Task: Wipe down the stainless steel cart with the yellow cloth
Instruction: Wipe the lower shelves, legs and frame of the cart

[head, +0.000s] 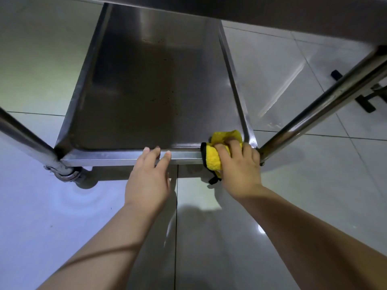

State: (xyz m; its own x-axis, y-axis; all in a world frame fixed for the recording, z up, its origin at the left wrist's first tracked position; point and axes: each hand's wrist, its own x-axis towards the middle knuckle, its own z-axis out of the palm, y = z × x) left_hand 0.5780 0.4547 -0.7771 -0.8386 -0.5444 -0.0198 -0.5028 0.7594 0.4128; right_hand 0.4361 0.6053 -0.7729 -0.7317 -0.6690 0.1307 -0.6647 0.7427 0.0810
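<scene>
The stainless steel cart's bottom shelf (150, 91) fills the middle of the head view, with small dark specks on its surface. My right hand (240, 164) holds the yellow cloth (213, 156), which has a black edge, and presses it over the shelf's front rim at the near right corner. Part of the cloth hangs below the rim. My left hand (148, 176) rests with straight fingers on the front rim, left of the cloth, and holds nothing.
Two steel legs slant up, one at the left (25, 135) and one at the right (326, 101). A caster (71, 176) sits under the left front corner. The upper shelf's underside (251, 7) spans the top. Glossy floor tiles surround the cart; black chair feet (366, 103) stand at far right.
</scene>
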